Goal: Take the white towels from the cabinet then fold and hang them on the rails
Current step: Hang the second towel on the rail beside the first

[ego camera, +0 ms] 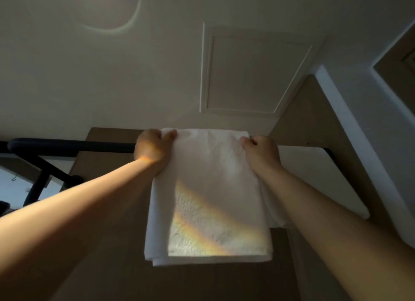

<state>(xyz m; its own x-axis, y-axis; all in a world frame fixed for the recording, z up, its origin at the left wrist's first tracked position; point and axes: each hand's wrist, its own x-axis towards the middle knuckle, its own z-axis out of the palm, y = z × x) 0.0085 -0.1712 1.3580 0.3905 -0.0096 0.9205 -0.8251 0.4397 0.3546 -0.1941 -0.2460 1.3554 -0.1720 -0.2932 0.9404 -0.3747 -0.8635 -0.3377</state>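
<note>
Folded white towel point(208, 188) drapes over the black rail point(67, 144). Left hand point(152, 150) and right hand point(261, 154), arms raised, pinch its top corners. A second towel point(314, 177) hangs beside.

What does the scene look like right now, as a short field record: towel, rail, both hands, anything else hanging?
towel: white folded towel draped over the rail, front flap hanging down, patch of coloured light on it
rail: dark bar running left from the towel, high up near the ceiling
left hand: gripping the towel's top left edge at the rail
right hand: gripping the top right edge
other: second white towel hanging just to the right
</note>
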